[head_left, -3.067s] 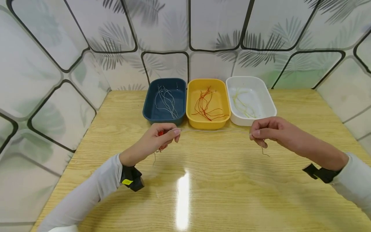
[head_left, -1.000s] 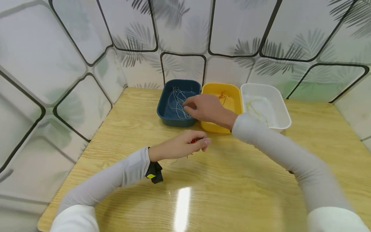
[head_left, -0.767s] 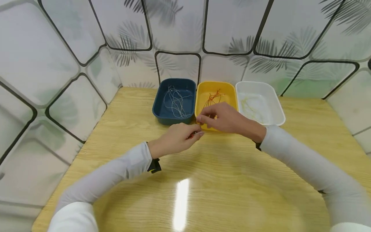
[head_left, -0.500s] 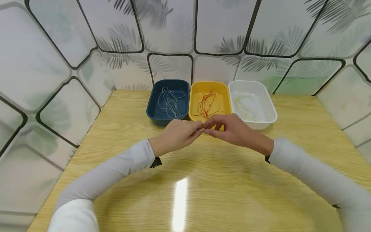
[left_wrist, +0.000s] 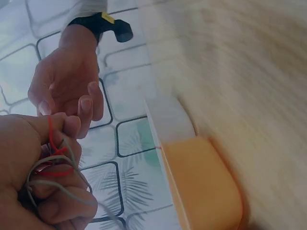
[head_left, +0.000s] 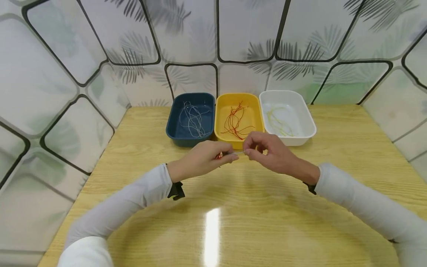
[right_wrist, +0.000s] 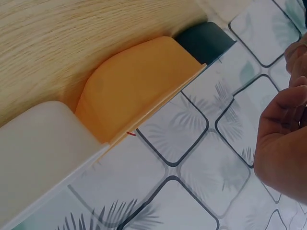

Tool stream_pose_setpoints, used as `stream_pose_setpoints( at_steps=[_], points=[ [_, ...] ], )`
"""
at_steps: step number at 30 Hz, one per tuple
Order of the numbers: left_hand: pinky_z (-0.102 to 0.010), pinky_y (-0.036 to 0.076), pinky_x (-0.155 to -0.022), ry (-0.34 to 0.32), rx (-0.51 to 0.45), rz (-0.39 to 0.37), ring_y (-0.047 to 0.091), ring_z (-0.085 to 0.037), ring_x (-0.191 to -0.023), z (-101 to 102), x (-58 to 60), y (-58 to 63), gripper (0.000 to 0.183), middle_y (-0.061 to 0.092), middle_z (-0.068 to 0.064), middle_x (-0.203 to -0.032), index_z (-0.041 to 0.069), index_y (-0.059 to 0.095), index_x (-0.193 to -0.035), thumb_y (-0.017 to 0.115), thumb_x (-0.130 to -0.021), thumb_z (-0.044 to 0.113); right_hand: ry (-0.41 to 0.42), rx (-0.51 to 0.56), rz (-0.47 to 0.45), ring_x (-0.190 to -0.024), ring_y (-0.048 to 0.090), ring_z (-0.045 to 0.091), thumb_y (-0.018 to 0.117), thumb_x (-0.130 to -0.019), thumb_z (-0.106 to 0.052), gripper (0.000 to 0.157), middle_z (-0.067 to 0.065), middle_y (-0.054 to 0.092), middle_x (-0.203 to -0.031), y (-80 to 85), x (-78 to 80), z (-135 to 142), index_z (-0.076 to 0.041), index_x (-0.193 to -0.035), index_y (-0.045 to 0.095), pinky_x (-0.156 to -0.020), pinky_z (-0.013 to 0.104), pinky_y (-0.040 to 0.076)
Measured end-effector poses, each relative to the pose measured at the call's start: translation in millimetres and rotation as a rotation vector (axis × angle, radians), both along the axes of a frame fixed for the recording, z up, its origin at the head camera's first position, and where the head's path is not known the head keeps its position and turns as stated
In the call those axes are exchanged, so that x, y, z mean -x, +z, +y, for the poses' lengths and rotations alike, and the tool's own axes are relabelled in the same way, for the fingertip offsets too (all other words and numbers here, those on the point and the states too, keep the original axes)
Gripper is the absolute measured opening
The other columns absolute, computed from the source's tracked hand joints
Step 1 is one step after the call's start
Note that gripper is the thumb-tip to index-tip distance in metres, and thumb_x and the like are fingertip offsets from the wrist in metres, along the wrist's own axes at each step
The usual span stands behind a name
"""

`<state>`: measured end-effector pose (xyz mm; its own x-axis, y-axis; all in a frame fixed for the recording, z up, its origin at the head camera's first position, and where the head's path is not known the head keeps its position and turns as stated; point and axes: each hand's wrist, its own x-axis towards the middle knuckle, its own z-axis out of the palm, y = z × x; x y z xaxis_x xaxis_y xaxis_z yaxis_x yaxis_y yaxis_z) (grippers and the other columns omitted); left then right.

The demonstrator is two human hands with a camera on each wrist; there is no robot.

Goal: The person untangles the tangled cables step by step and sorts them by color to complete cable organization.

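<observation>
In the head view my left hand (head_left: pixel 203 159) is held just in front of the yellow bin. Its curled fingers grip a small bundle of red strings (left_wrist: pixel 60 170) and grey string (left_wrist: pixel 79 197), which loops round them in the left wrist view. A short length of pale grey string (head_left: pixel 238 152) runs from the left thumb and fingertip across to my right hand (head_left: pixel 271 155), whose thumb and index finger pinch its end. Only part of the right hand shows at the edge of the right wrist view.
Three bins stand side by side against the patterned wall: a dark blue bin (head_left: pixel 170 128) with grey strings, a yellow bin (head_left: pixel 218 137) with red strings, and a white bin (head_left: pixel 308 126) with yellow strings. All rest on the wooden table (head_left: pixel 267 222).
Earlier the hands were wide apart with a pale string stretched between them. The right hand then passed over the bins, met the left hand's fingertips, and has drawn slightly rightward.
</observation>
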<state>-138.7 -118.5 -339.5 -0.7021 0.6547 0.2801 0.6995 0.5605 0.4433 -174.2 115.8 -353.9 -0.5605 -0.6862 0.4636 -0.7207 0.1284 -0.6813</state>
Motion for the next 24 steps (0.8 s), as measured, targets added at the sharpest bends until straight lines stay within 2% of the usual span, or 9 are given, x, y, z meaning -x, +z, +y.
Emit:
stream_pose_setpoints(
  at_steps=[5, 8, 11, 14, 18, 24],
  points=[
    [-0.026, 0.037, -0.052, -0.038, -0.103, -0.148, 0.044, -0.006, -0.054, -6, -5.2, -2.4, 0.021, 0.051, 0.010, -0.067, 0.027, 0.056, -0.091, 0.045, -0.094, 0.044, 0.030, 0.062, -0.141, -0.056, 0.046, 0.015, 0.046, -0.095, -0.010, 0.012, 0.003, 0.052, -0.071, -1.0, -4.9, 4, -0.010, -0.084, 0.050, -0.049, 0.032, 0.038],
    [-0.028, 0.037, -0.052, -0.057, -0.143, -0.237, 0.043, -0.009, -0.053, -9, -7.4, -1.6, 0.023, 0.049, 0.007, -0.066, 0.026, 0.057, -0.094, 0.044, -0.095, 0.044, 0.099, 0.111, -0.234, -0.057, 0.046, 0.017, 0.044, -0.096, -0.009, 0.013, 0.007, 0.050, -0.072, -0.8, -7.3, 4, -0.005, -0.084, 0.049, -0.051, 0.034, 0.038],
    [-0.029, 0.037, -0.052, -0.065, -0.163, -0.294, 0.043, -0.010, -0.054, -12, -9.5, -0.4, 0.026, 0.047, 0.005, -0.066, 0.023, 0.057, -0.093, 0.042, -0.096, 0.044, 0.191, 0.163, -0.292, -0.061, 0.047, 0.019, 0.042, -0.096, -0.005, 0.013, 0.011, 0.049, -0.076, 0.2, -9.0, 5, -0.002, -0.085, 0.047, -0.053, 0.035, 0.040],
    [-0.030, 0.037, -0.052, -0.077, -0.165, -0.311, 0.042, -0.011, -0.053, -13, -11.5, -0.2, 0.032, 0.045, 0.003, -0.066, 0.017, 0.056, -0.090, 0.039, -0.097, 0.044, 0.249, 0.209, -0.305, -0.071, 0.050, 0.020, 0.041, -0.095, 0.000, 0.011, 0.012, 0.049, -0.086, 1.8, -12.0, 7, -0.002, -0.086, 0.047, -0.057, 0.035, 0.042],
    [-0.030, 0.036, -0.051, -0.096, -0.169, -0.308, 0.041, -0.011, -0.051, -15, -14.7, -1.5, 0.034, 0.043, 0.003, -0.064, 0.016, 0.053, -0.085, 0.038, -0.098, 0.043, 0.292, 0.251, -0.297, -0.088, 0.054, 0.025, 0.039, -0.094, 0.003, 0.009, 0.014, 0.051, -0.099, 3.6, -16.7, 11, -0.001, -0.090, 0.046, -0.067, 0.037, 0.045],
    [-0.029, 0.035, -0.049, -0.128, -0.177, -0.314, 0.040, -0.011, -0.049, -17, -17.7, -5.8, 0.031, 0.042, 0.003, -0.063, 0.018, 0.052, -0.080, 0.040, -0.098, 0.041, 0.379, 0.302, -0.288, -0.097, 0.056, 0.028, 0.033, -0.094, 0.008, 0.016, 0.018, 0.053, -0.100, 4.8, -20.9, 18, 0.001, -0.097, 0.047, -0.081, 0.040, 0.045]
  ],
)
